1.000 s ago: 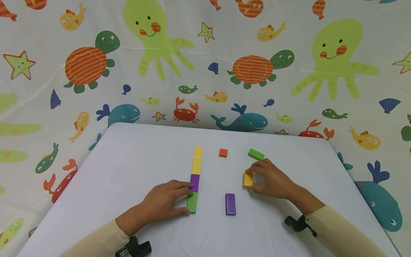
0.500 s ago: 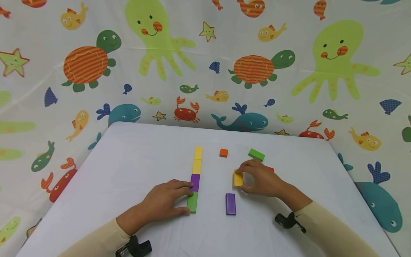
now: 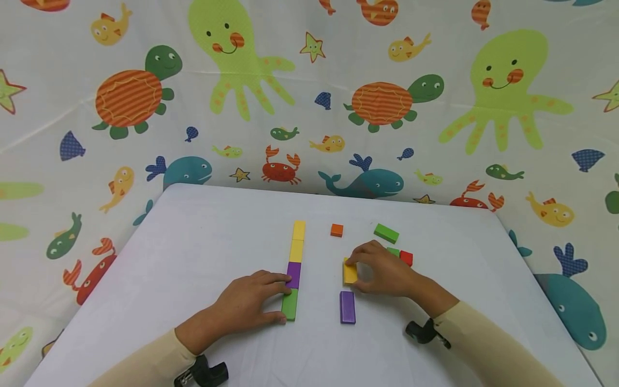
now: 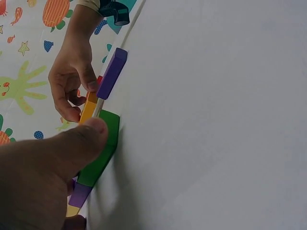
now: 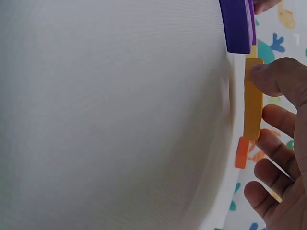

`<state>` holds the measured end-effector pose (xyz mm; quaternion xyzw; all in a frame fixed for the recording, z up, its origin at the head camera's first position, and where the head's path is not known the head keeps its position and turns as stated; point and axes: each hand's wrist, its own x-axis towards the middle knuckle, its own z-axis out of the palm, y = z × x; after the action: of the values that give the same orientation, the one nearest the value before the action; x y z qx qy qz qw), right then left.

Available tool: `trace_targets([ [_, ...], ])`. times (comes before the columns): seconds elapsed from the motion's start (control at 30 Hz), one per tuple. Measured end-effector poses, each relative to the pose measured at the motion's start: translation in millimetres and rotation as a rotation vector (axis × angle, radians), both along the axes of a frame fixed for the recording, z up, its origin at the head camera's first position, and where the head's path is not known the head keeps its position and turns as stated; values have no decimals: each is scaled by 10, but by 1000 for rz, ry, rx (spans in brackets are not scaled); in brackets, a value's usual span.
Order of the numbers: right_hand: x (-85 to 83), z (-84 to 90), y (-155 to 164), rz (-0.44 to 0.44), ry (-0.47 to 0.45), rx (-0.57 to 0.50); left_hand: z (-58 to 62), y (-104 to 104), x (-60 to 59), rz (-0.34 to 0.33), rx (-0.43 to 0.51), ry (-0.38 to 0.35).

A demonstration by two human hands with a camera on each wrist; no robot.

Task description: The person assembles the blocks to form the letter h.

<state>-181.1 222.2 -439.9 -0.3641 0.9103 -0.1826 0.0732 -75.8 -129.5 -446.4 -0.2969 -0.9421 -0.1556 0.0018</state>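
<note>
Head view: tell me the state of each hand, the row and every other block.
Left hand: touching the row
Row: four blocks, end to end
Right hand: pinching yellow block
Yellow block: held; whether lifted, unclear
Loose purple block: lying flat
Orange block: lying apart
Far green block: lying apart
Second green block: partly hidden
Red block: beside second green block

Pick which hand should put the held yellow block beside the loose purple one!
Probably the right hand: it pinches the yellow block close to the loose purple block. The left hand is farther away, touching the row of blocks.
</note>
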Motion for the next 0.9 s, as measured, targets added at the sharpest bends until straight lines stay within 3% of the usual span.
trace_targets([
  [0.67,47,1,-82,-4,-59,13,-1,-4,11,1,0,0],
  [0.9,92,18,-91,2,-32,24,15,-1,16,4,-3,0],
])
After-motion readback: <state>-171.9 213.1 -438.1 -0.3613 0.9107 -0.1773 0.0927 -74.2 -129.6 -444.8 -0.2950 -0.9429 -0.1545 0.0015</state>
